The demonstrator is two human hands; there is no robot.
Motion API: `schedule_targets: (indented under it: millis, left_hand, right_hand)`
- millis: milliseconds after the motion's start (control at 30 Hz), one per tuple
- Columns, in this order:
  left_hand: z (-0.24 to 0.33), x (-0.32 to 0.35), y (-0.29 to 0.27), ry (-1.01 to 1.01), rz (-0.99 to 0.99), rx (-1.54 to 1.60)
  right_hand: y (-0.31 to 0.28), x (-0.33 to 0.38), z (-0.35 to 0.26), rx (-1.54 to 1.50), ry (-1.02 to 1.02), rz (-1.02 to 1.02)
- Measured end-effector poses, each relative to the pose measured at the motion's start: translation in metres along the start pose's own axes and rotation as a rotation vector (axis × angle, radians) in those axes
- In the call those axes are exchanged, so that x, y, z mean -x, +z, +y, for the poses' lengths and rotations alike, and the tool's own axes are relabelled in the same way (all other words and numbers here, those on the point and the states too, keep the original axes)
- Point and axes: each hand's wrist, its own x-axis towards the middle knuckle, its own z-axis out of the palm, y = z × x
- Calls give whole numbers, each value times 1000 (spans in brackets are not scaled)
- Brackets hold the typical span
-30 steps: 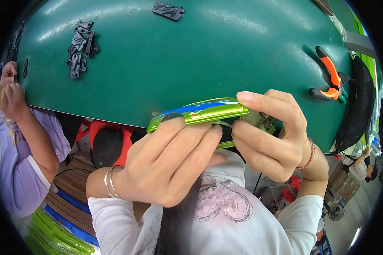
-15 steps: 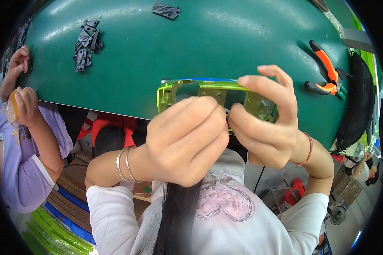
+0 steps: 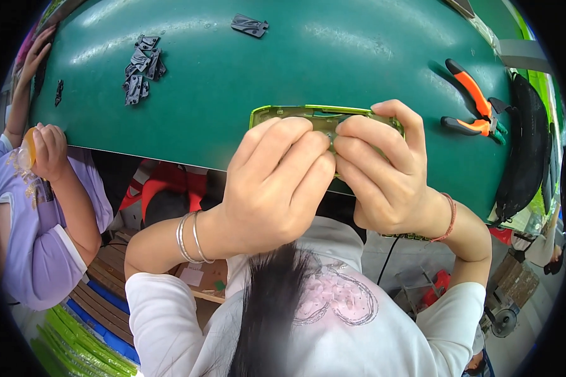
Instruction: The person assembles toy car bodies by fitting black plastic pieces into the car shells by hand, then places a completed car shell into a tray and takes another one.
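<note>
Both hands are raised over the near edge of the green table, holding a lime-green, see-through plastic housing (image 3: pixel 262 117). The long shell is tilted, and my fingers cover most of its inside. My left hand (image 3: pixel 277 173) is closed on its left part, fingertips bunched near the middle. My right hand (image 3: pixel 387 173) grips the right part, with one finger reaching over the far rim and the others pinched in beside the left fingertips. Whether a small part sits between the fingertips is hidden.
A pile of black plastic parts (image 3: pixel 139 68) lies at far left, with a single black part (image 3: pixel 249 26) at the back. Orange-handled pliers (image 3: pixel 476 100) and a black pouch (image 3: pixel 522 147) lie on the right. At left, a co-worker's hand (image 3: pixel 48 151) holds a yellow-rimmed clear object.
The housing has tipped, showing less of its inside. My left fingers have shifted from a fist-like grip to a pinch. The co-worker's other hand has moved farther up the table's left edge.
</note>
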Motion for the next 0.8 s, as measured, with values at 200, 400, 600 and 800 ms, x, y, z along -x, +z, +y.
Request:
schedule_targets:
  millis: [200, 400, 600, 800]
  left_hand:
    - [-16, -23, -26, -93, -189, 255]
    - [-1, -46, -60, -783, -246, 1076]
    - [-8, -62, -58, -1031, -249, 1301]
    - [-9, -64, -57, -1026, -282, 1326]
  right_hand:
    - [-12, -11, 19, -181, 89, -58]
    - [-42, -17, 18, -1241, 738, -314]
    - [-37, -7, 27, -1960, 1135, -191]
    - [-36, -3, 30, -1985, 1104, -193]
